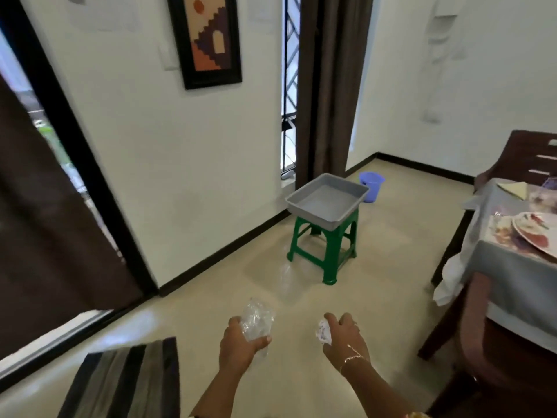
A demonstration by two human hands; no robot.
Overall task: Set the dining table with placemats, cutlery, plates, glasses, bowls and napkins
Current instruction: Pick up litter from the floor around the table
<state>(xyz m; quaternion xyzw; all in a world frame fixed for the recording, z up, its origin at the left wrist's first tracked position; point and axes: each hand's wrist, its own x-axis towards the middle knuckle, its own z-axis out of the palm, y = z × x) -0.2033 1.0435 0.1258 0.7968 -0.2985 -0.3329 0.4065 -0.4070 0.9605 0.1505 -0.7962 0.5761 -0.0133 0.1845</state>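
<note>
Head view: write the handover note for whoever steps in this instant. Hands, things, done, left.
Left hand grips crumpled clear plastic wrap. Right hand holds a small white crumpled wad.
Grey tray sits on the green stool; purple bucket stands behind it.
Done: the table at right carries a placemat, plate and folded yellow napkin.
Left: probably bin both scraps; most of the table is out of view, so check glasses, bowls, cutlery.

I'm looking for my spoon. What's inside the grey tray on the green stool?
Nothing shows inside the grey tray: only its bare bottom. Its near wall hides a thin strip there.
</note>
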